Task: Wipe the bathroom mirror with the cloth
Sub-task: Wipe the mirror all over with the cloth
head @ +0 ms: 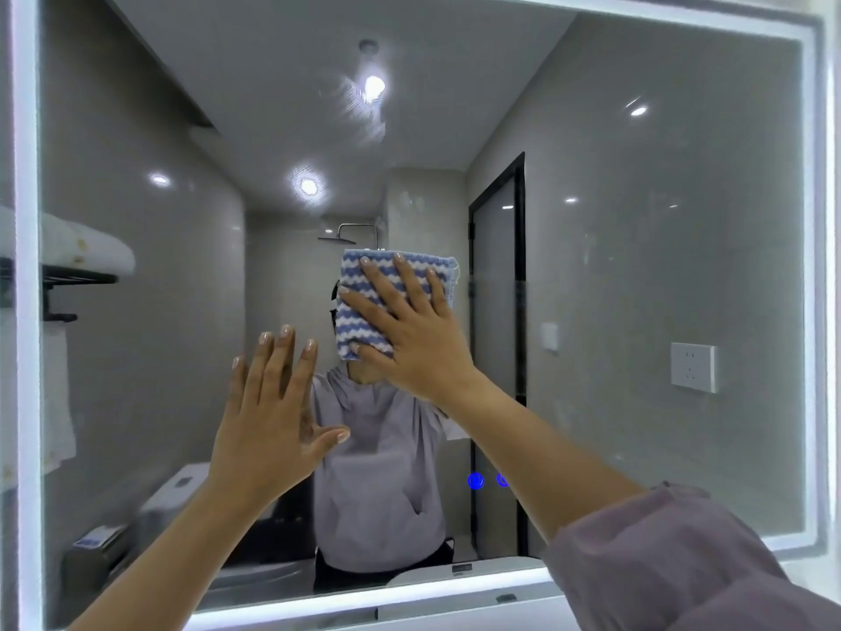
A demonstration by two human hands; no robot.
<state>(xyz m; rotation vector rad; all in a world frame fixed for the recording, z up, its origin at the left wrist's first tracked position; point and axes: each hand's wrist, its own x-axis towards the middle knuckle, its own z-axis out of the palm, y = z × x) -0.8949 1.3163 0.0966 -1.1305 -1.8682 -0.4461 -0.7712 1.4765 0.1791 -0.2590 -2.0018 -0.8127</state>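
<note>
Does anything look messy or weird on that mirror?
Yes. The mirror has streaky smears near the top, around the reflected ceiling light, and a cloudy haze on its right side. The right hand presses the striped cloth lower down, away from both.

Counts: 1 large rectangular mirror with a lit white border (637, 289); 1 blue-and-white wavy-striped cloth (359, 332); 2 bare hands, left hand (268, 434) and right hand (418, 339); 1 mauve fabric sleeve (673, 562); 2 glowing blue round buttons (475, 480) low on the glass; reflected: 2 round ceiling lights (373, 86), 1 chrome overhead shower head (336, 240), 1 black-framed glass door (498, 311), 1 white square wall socket (692, 367), 1 small white wall switch (549, 335), 1 folded white towel (86, 252), 1 black metal rack (77, 280)
</note>
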